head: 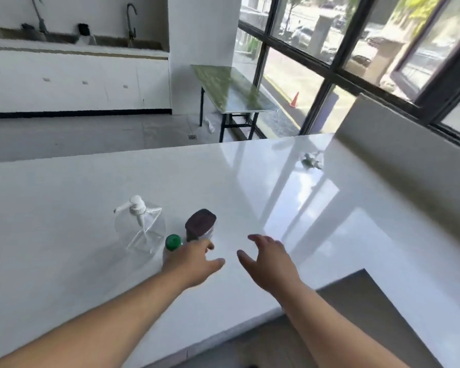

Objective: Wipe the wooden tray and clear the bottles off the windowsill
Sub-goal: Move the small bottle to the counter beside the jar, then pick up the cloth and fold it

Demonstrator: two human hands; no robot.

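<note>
Three bottles on your tabletop (250, 187) — pump bottle (140, 227), green-capped bottle (173, 243), brown-lidded jar (200, 224); left hand (194, 262) and right hand (270, 261) spread, empty.

Three bottles stand close together on the white counter (250, 181): a clear pump bottle (141, 229), a green-capped bottle (173, 243) and a brown-lidded jar (200, 225). The left hand (194, 264) reaches beside the green-capped bottle; the right hand (268, 261) hovers spread and empty.
</note>
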